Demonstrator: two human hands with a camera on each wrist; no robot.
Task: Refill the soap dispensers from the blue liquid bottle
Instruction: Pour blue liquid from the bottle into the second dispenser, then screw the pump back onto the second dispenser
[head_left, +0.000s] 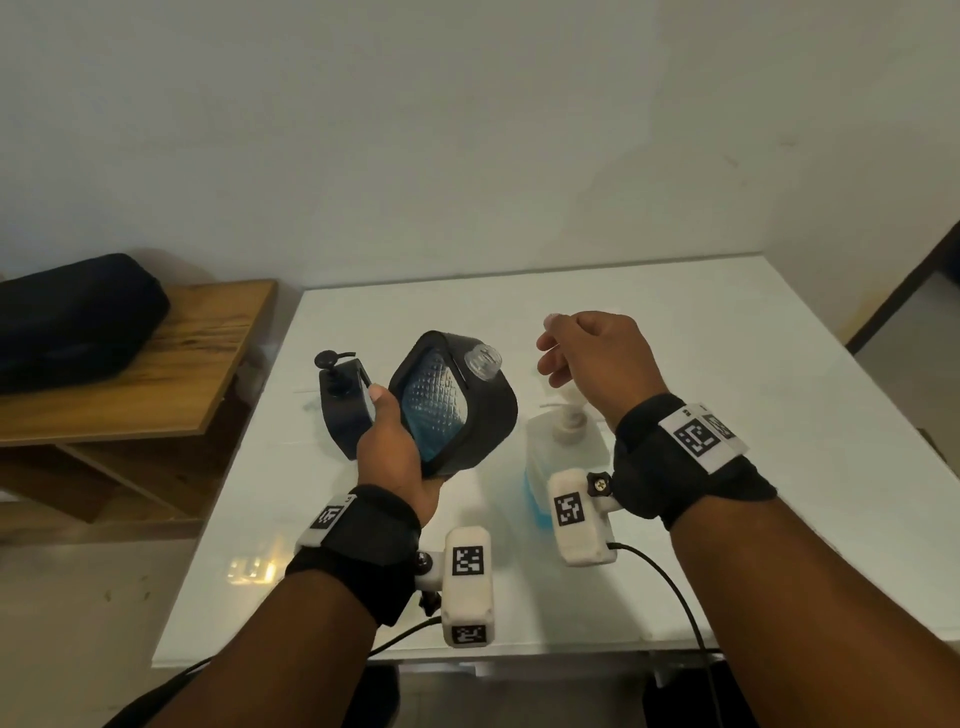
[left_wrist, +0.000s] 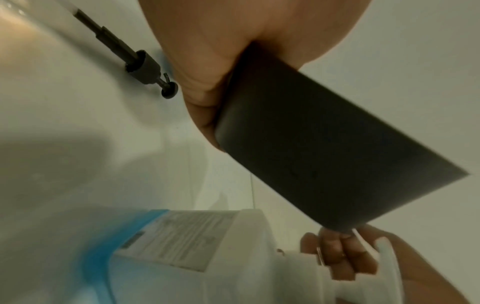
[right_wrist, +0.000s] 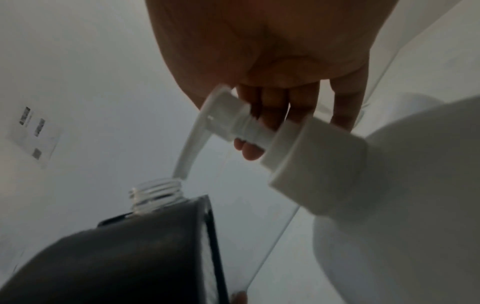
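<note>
The right hand (right_wrist: 272, 67) hovered over the white pump head (right_wrist: 241, 121), its spout tip touching the black dispenser's (right_wrist: 130, 257) clear threaded neck (right_wrist: 155, 195).

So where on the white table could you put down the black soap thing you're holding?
There is bare table to the right of the blue liquid bottle, and a wide strip behind it toward the wall. The middle is crowded: the held dispenser, the second black dispenser, the left hand and the right hand.

blue liquid bottle (head_left: 545, 467) lower half hidden behind right wrist cam, label text (left_wrist: 182, 238) blurred, unreadable
</note>
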